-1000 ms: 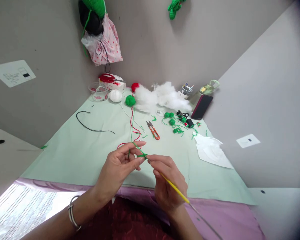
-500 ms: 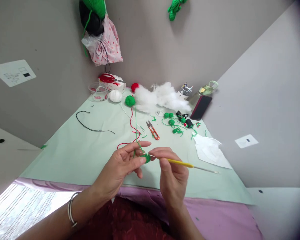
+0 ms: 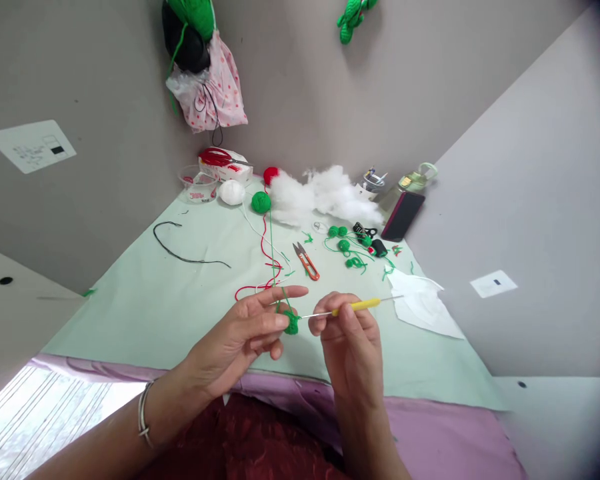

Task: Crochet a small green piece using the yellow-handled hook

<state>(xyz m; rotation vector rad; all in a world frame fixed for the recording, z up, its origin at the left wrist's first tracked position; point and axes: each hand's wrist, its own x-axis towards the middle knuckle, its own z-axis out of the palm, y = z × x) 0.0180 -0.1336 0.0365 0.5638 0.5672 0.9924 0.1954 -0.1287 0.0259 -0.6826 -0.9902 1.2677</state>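
Note:
My left hand pinches a small green crochet piece between thumb and fingers, with its index finger stretched out and green yarn running over it to a green yarn ball. My right hand grips a yellow-handled crochet hook, held almost level, its metal tip at the green piece. Both hands hover above the pale green table cover near its front edge.
Orange thread snips lie beyond the hands, with red yarn, small green crochet balls, white stuffing, a phone, white paper, a black cord and a plastic cup. A spotted bag hangs on the wall.
My right hand turned the hook from pointing down toward me to nearly level, handle now to the right. The green piece shifted slightly lower in my left fingers.

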